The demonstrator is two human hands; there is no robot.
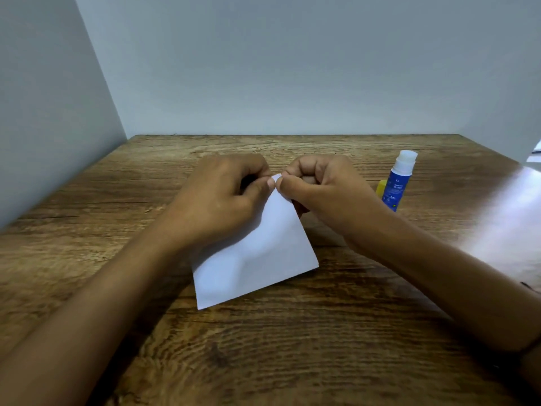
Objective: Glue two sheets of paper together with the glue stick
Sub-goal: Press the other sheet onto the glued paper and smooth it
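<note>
Paper: I am holding the white paper (257, 253) at the centre of the frame, its far corner raised between my hands, its near edge resting on the tabletop (292, 347). I cannot tell whether it is one sheet or two lying flush.
Left hand: my left hand (222, 194) is pinching the far corner with thumb and curled fingers.
Right hand: my right hand (322, 186) is pinching the same corner, its fingertips touching those of the left.
Glue stick: the glue stick (398, 183) is standing upright, cap off, at right of centre, just beyond my right hand and well apart from my left. Its long axis is running vertically, white tip on top.
Cap: a yellow cap (381, 187) is lying just beside the glue stick's base.
Key relation: I judge the right hand is nearer for reaching the stick.
Materials: the paper is looking thin, smooth and slightly buckled; the stick is a glossy blue plastic cylinder; the tabletop is showing coarse brown wood grain.
</note>
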